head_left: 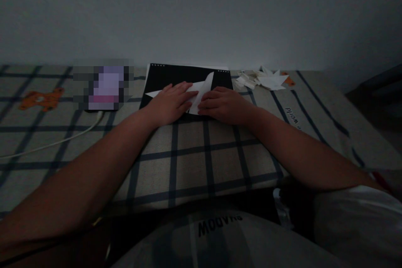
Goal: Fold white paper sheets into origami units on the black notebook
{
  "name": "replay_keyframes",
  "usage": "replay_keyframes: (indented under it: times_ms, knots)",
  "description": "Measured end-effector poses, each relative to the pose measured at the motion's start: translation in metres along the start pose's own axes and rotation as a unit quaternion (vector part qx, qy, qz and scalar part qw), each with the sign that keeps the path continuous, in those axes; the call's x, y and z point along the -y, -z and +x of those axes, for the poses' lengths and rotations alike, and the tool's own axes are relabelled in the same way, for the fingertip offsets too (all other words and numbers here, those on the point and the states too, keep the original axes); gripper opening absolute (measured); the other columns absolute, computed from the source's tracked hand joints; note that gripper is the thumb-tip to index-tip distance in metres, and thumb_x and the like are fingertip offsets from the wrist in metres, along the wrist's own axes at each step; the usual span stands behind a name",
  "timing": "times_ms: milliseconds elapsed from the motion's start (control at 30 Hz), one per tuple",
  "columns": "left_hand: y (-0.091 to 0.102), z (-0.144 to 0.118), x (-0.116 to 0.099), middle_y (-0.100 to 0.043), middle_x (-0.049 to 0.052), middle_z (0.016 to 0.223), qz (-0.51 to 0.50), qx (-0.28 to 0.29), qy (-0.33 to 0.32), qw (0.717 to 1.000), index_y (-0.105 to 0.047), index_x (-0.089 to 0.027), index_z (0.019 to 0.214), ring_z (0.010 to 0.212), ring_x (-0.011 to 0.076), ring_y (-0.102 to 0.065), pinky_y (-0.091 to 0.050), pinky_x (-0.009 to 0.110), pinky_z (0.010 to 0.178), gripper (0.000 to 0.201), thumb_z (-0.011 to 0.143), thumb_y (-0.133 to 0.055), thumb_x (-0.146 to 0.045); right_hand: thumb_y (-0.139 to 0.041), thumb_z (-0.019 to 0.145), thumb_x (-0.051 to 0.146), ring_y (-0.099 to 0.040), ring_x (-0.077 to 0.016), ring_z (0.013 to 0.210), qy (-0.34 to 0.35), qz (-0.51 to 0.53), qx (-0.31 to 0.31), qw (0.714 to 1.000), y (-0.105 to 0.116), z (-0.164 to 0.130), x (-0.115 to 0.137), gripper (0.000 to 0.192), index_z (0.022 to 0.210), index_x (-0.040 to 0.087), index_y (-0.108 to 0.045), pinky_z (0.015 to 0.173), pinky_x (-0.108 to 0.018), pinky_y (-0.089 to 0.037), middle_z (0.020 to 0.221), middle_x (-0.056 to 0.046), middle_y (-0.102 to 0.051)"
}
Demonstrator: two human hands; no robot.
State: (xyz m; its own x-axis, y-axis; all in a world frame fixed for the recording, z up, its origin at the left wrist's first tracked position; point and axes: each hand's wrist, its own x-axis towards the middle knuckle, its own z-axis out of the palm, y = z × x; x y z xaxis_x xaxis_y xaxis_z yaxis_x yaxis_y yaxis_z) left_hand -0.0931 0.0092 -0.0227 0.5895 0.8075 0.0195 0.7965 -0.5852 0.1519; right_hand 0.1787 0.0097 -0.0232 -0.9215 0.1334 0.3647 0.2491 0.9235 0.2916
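A sheet of white paper (pixel 204 88), partly folded, lies on a black notebook (pixel 185 73) with punched holes along its far edge. One pointed corner sticks out to the left, and a flap rises toward the far right. My left hand (pixel 171 102) rests flat on the paper with its fingers stretched out. From the right, my right hand (pixel 224 104) has its fingers curled onto the paper's near right part, gripping its edge. The fingertips of both hands are close together, and they hide part of the folds.
Left of the notebook is a phone (pixel 106 86), its screen blurred, with a white cable (pixel 63 143) running left. Folded white paper pieces (pixel 262 78) lie to the right. A checked cloth (pixel 191 163) with orange printed figures covers the table, which meets a wall (pixel 194 12).
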Motion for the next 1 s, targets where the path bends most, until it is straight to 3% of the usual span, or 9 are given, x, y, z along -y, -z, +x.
replay_keyframes:
  times_ms: [200,433,533,767,1000]
  knots:
    - [0.001,-0.001,-0.001,-0.037,0.013,0.185,-0.002,-0.001,0.0,1.0,-0.054,-0.023,0.169,0.171,0.0336,-0.035,-0.027,0.061,0.139,0.058,0.115,-0.04,-0.038,-0.054,0.115,0.019,-0.066,-0.0236,0.121,-0.007,0.012,0.014,1.0,0.002,-0.004,-0.003,0.03,0.123,0.022,-0.082,0.094,-0.04,-0.045,0.123,-0.006,-0.084]
    - [0.001,-0.001,0.0,-0.041,0.012,0.183,-0.011,-0.017,-0.008,1.0,-0.055,-0.025,0.167,0.17,0.0343,-0.037,-0.029,0.063,0.138,0.057,0.114,-0.04,-0.041,-0.052,0.116,0.019,-0.064,-0.0245,0.132,-0.055,0.03,-0.051,0.997,-0.003,-0.006,-0.004,0.034,0.139,0.029,-0.075,0.101,-0.042,-0.046,0.136,-0.007,-0.08]
    - [0.001,-0.002,0.001,-0.044,0.011,0.182,-0.015,-0.026,-0.015,0.999,-0.058,-0.026,0.165,0.169,0.0344,-0.039,-0.032,0.063,0.136,0.056,0.113,-0.041,-0.04,-0.051,0.116,0.021,-0.064,-0.025,0.134,-0.079,0.025,-0.044,0.996,-0.004,-0.006,-0.006,0.031,0.132,0.029,-0.077,0.103,-0.044,-0.045,0.137,-0.007,-0.079]
    - [0.002,-0.002,-0.001,-0.061,0.018,0.166,-0.032,-0.086,-0.031,0.995,-0.075,-0.016,0.145,0.153,0.0381,-0.058,-0.047,0.061,0.127,0.054,0.111,-0.04,-0.04,-0.052,0.115,0.02,-0.067,-0.0245,0.125,-0.051,0.008,-0.013,0.999,-0.006,-0.005,-0.004,0.03,0.127,0.027,-0.079,0.099,-0.044,-0.046,0.131,-0.007,-0.082]
    - [-0.001,0.001,0.005,-0.061,0.019,0.166,-0.045,-0.081,-0.042,0.995,-0.074,-0.016,0.143,0.152,0.0365,-0.059,-0.048,0.061,0.127,0.053,0.11,-0.041,-0.039,-0.052,0.116,0.018,-0.067,-0.0235,0.125,-0.038,0.008,-0.013,0.999,-0.008,-0.003,-0.002,0.031,0.128,0.025,-0.079,0.099,-0.042,-0.047,0.131,-0.006,-0.082]
